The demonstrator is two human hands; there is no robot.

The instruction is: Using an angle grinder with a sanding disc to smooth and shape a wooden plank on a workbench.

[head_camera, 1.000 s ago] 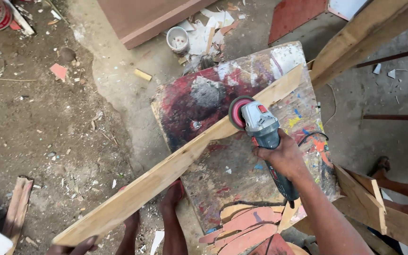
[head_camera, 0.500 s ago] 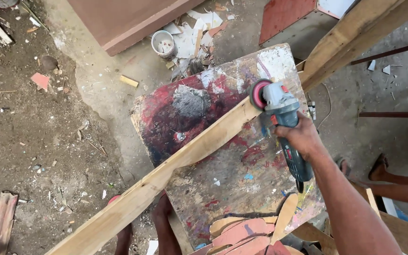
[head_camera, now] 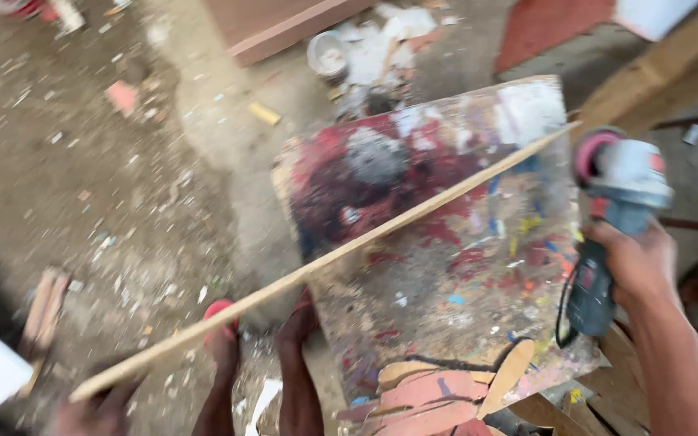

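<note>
Your left hand [head_camera: 94, 412], bottom left, blurred, clenched on near end of wooden strip [head_camera: 325, 262]. Strip turned on edge, long axis running diagonally up-right across paint-splattered board [head_camera: 446, 242], far tip near board's right edge. Your right hand [head_camera: 640, 266] wrapped tight round angle grinder [head_camera: 611, 218], disc end up, lifted clear, just right of strip's far tip. Right hand nearer that tip; left anchors near end.

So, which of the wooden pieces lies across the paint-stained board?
The long thin plank, running diagonally over the paint-stained board; the other wood pieces lie around it.
</note>
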